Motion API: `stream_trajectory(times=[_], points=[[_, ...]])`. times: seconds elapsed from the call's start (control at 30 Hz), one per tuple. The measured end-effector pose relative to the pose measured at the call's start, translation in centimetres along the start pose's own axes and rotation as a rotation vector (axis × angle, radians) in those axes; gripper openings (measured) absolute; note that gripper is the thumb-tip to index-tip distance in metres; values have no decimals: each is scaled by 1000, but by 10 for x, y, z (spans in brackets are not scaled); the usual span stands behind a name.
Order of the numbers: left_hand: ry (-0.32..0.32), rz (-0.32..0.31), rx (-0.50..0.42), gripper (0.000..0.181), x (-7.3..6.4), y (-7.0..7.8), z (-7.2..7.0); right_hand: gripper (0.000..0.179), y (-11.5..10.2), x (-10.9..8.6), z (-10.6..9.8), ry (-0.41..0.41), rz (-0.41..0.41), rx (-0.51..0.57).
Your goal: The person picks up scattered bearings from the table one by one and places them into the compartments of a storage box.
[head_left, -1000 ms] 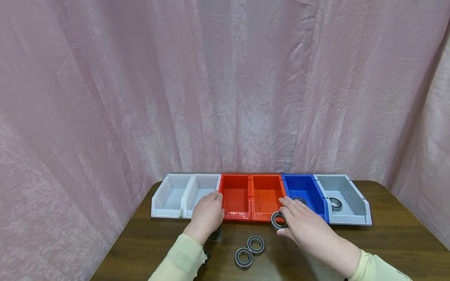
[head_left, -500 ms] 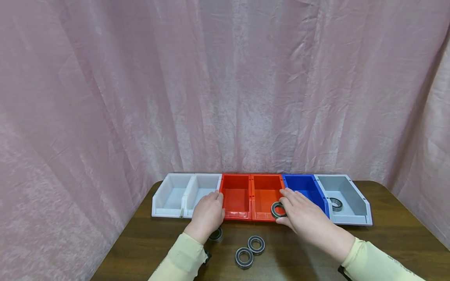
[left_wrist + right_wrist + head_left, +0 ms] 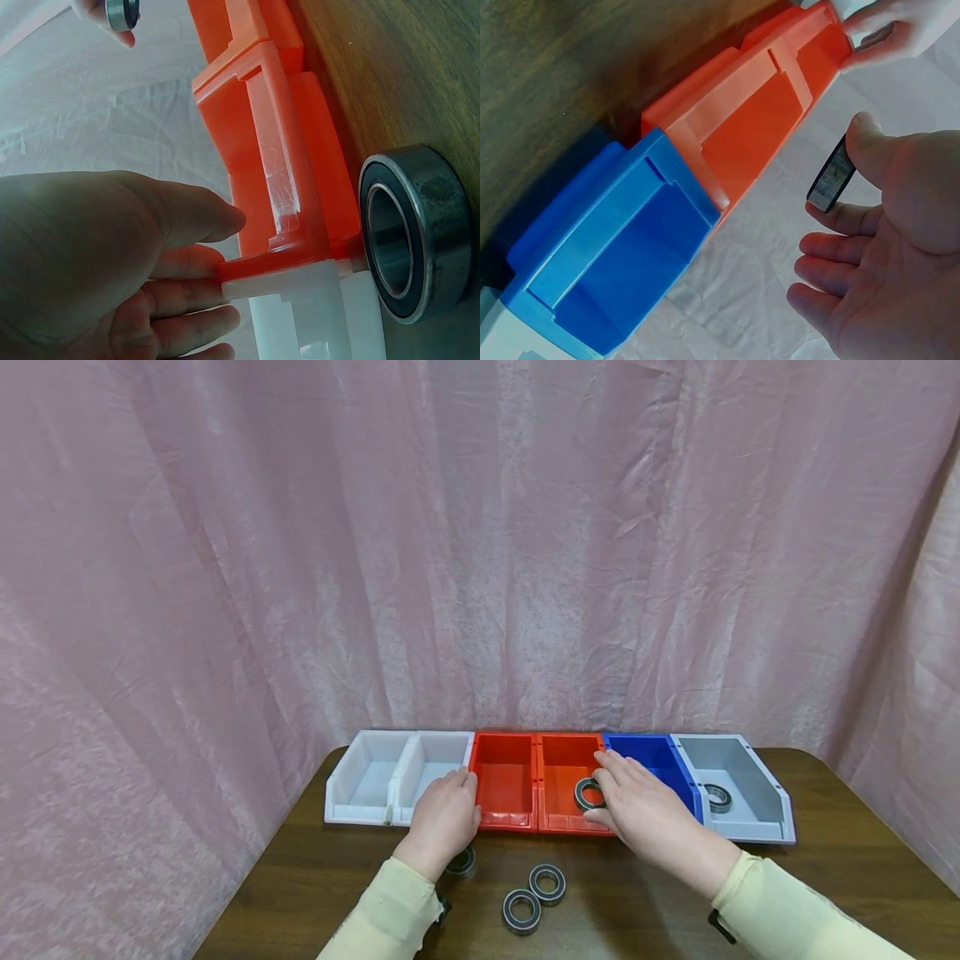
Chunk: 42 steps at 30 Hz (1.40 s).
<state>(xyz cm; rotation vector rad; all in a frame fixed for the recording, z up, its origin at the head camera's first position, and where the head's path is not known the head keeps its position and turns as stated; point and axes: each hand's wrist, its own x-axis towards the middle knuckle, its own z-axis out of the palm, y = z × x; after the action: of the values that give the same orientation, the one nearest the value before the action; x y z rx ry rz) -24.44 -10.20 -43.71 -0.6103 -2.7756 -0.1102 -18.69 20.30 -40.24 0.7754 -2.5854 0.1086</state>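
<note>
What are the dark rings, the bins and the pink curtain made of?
The rings look like metal, with a shiny gray outer band; their duller black faces might be rubber. The bins are probably plastic: smooth, evenly colored, with glints of light. The curtain seems to be velvety cloth, since it hangs in folds with a patchy sheen.

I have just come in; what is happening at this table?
A person works at a table before a row of bins. The right hand pinches a bearing, apparently above the orange bin. The left hand is beside the red bin and its white neighbour, holding nothing. Two bearings lie on the table; a third is partly hidden by the left hand in the head view. Another sits in the grey bin.
</note>
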Motion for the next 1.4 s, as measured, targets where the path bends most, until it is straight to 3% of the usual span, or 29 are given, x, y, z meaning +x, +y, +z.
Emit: stream_trajectory(times=[0.93, 1.4], points=[[-22, -14, -1, 54, 0, -1, 0, 53, 7, 32, 17, -82, 107, 17], [3, -5, 2, 53, -1, 0, 1, 48, 10, 45, 29, -123, 149, 29]])
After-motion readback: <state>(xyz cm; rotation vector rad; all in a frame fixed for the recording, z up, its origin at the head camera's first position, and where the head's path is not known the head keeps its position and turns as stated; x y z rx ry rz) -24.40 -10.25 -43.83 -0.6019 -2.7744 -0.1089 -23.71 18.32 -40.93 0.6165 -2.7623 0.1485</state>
